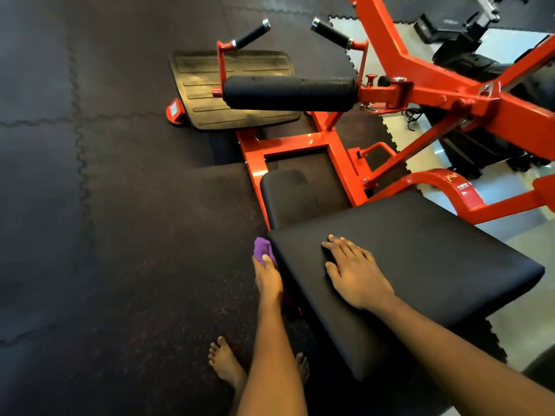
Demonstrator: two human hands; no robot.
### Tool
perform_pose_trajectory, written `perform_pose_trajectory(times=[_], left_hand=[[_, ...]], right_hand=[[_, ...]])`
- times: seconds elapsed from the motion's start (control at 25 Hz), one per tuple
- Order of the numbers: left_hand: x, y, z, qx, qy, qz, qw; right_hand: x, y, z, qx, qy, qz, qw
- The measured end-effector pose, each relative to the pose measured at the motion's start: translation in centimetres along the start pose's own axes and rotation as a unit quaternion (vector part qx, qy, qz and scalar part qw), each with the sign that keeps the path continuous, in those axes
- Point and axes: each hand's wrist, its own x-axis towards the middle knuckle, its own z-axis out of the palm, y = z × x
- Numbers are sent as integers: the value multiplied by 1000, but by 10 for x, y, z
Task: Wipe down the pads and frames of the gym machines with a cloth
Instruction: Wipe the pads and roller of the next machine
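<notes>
From the head camera, the left hand (267, 277) grips a purple cloth (263, 250), thumb on top, against the left side edge of the large black seat pad (426, 259), near its front corner. The right hand (356, 274) lies flat on the pad's top with fingers straight, holding nothing and apparently bracing. The step in hand looks like wiping the pad's side. To do it well, the cloth should probably be run along the whole length of that edge with even pressure, following the seam and rounding the corners, while the flat hand steadies the pad. The top would want overlapping strokes, including the patch now under the right palm. Beyond it, the smaller black pad (288, 196), the roller pad (288, 93), the red frame (300, 142) and the two black handles (250, 34) appear to await the cloth, though whether any is already clean cannot be judged. Most of the cloth and the left fingers are hidden behind the hand and the pad's edge, so how much cloth meets the vinyl is unclear. The pad's underside and its support are out of sight, the dark equipment (468, 64) at upper right is hard to make out, and the frame is cut off at the right border.
</notes>
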Motion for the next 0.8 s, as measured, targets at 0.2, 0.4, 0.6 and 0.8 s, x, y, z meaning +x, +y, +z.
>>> perform_pose_trajectory(times=[0.2, 0.4, 0.6, 0.8], left_hand=[[23, 51, -22, 154, -7, 102, 983], [84, 93, 11, 296, -187, 76, 934], [92, 111, 25, 331, -339, -54, 879], [98, 131, 35, 373, -378, -108, 840]], right_hand=[[-1, 0, -2, 26, 14, 17, 999], [25, 21, -4, 145, 104, 177, 968], [88, 65, -13, 133, 131, 282, 941], [124, 71, -7, 55, 92, 297, 949]])
